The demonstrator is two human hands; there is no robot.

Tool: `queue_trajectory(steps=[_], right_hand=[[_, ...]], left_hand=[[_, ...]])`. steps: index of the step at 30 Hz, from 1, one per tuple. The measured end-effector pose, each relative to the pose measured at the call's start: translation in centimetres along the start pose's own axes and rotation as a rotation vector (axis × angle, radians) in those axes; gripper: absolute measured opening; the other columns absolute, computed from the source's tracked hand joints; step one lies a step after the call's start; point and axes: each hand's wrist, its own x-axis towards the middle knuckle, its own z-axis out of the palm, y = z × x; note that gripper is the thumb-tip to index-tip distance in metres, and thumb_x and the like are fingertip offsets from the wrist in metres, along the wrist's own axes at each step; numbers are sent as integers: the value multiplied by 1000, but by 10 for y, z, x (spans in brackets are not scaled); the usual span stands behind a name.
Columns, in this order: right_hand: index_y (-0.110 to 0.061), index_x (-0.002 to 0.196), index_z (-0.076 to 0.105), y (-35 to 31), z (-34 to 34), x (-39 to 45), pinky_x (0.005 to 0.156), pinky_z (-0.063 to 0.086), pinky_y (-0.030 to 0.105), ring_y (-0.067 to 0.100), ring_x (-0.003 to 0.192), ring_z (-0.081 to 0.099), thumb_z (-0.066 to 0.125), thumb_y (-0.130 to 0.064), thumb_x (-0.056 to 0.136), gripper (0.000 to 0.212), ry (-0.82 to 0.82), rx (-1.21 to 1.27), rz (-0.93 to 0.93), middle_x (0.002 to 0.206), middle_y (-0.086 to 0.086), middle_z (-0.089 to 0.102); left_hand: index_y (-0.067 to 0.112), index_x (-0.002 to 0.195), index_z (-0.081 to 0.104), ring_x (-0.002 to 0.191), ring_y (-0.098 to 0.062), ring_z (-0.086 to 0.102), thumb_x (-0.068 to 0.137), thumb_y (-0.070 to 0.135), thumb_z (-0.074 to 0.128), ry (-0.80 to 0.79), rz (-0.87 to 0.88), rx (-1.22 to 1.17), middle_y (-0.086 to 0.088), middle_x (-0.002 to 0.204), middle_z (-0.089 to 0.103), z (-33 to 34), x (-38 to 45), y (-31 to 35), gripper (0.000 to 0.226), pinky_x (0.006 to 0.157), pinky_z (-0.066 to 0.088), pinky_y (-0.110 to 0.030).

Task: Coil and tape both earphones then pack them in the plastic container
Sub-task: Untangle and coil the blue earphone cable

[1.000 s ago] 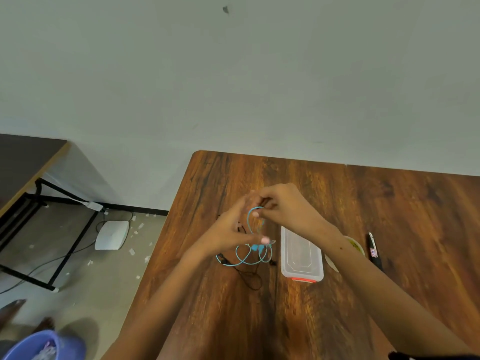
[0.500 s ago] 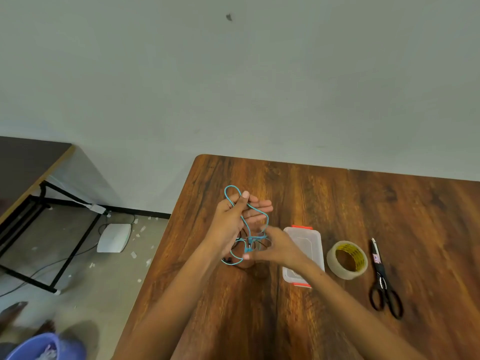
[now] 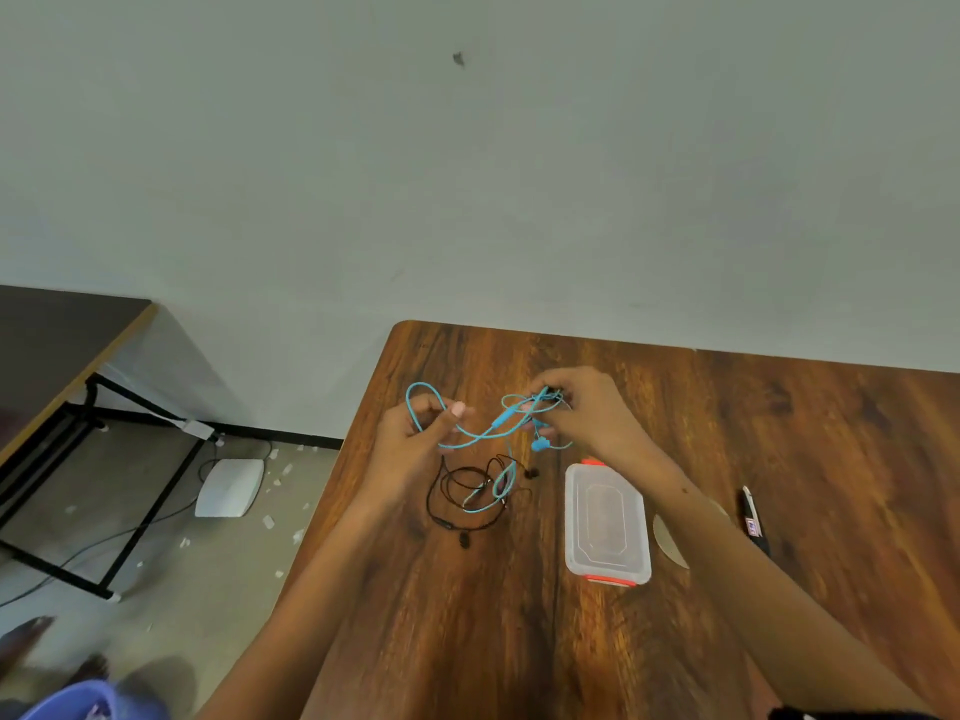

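The blue earphone (image 3: 488,433) stretches between both hands above the wooden table (image 3: 779,433). My left hand (image 3: 415,444) pinches a loop of its cable at the left. My right hand (image 3: 587,413) pinches several strands and the earbuds at the right. A tail of blue cable hangs down onto the black earphone (image 3: 462,496), which lies loosely tangled on the table below the hands. The clear plastic container (image 3: 605,522), shut with an orange-clipped lid, lies to the right of the black earphone.
A roll of tape (image 3: 670,543) is mostly hidden behind my right forearm. Black-handled scissors (image 3: 753,522) lie further right. The table's left edge drops to a floor with a white box (image 3: 228,485), scraps and a dark desk (image 3: 62,345).
My hands have moved apart: the right hand rose from near the container to the right of the left, drawing the blue cable out between them. The tape is now covered by my right arm.
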Motion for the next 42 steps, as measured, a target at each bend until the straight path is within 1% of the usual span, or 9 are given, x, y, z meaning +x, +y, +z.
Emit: queue_trajectory(steps=[2, 6, 8, 13, 20, 24, 32, 37, 42], right_hand=[[-14, 88, 71, -10, -6, 1, 58, 53, 12, 0, 66, 64, 69, -1, 81, 15, 0, -29, -48, 76, -8, 65], [-14, 92, 72, -23, -15, -2, 59, 53, 13, 0, 70, 65, 68, -4, 82, 14, 27, -43, -104, 83, -5, 68], [-10, 95, 73, -28, -20, -1, 62, 55, 15, 6, 76, 68, 68, -4, 82, 15, 36, 9, -113, 87, -1, 71], [-12, 92, 74, -33, -19, 2, 65, 53, 15, 6, 75, 68, 71, -7, 81, 12, 120, 47, -155, 85, 0, 73], [-19, 87, 74, -21, -7, -1, 70, 50, 16, 2, 79, 66, 72, -8, 79, 13, 228, 39, -174, 81, -11, 71], [-20, 88, 75, -21, -5, -5, 75, 51, 17, 2, 83, 66, 73, -8, 79, 15, 267, 32, -207, 83, -13, 70], [-21, 88, 73, -26, -8, -7, 80, 55, 26, 6, 84, 67, 73, -8, 79, 16, 242, 152, -249, 86, -12, 70], [-16, 91, 75, -19, -6, -9, 79, 55, 25, 7, 86, 68, 74, -7, 79, 15, 149, 134, -291, 89, -10, 71], [-12, 92, 74, -13, -10, -10, 78, 55, 26, 9, 85, 68, 73, -5, 79, 15, 158, 156, -282, 89, -5, 72]], left_hand=[[11, 93, 65, 93, -31, 69, 86, 18, 67, -21, -38, -35, -13, 94, 73, -1, -1, 0, 10, 74, 57, -42], [13, 119, 46, 84, -15, 71, 79, 14, 74, 62, -78, -112, -9, 95, 72, 1, -3, 2, 49, 69, 59, -36], [15, 122, 45, 81, -13, 71, 81, 18, 72, 90, -71, -135, -4, 95, 69, 0, -2, 1, 50, 67, 59, -34], [13, 113, 64, 92, -17, 70, 83, 38, 60, -78, -37, -34, -10, 111, 67, -2, -2, 2, 40, 75, 59, -32], [7, 117, 63, 103, -23, 65, 84, 14, 69, -163, -71, -23, -13, 110, 67, 3, -2, -14, 35, 73, 57, -24], [12, 114, 65, 101, -17, 66, 76, 22, 74, -173, -65, -28, -8, 107, 70, 4, -2, -23, 40, 72, 57, -26], [17, 100, 72, 84, -10, 66, 82, 15, 72, 62, 79, 50, 3, 90, 71, 6, 1, -35, 18, 61, 56, -29], [37, 92, 72, 74, -10, 61, 68, 26, 78, -23, 140, 142, 12, 79, 66, 9, 15, -44, 27, 67, 52, -31], [27, 107, 64, 78, -13, 60, 61, 35, 85, -134, 115, 223, 4, 97, 64, 12, 29, -50, 51, 68, 49, -25]])
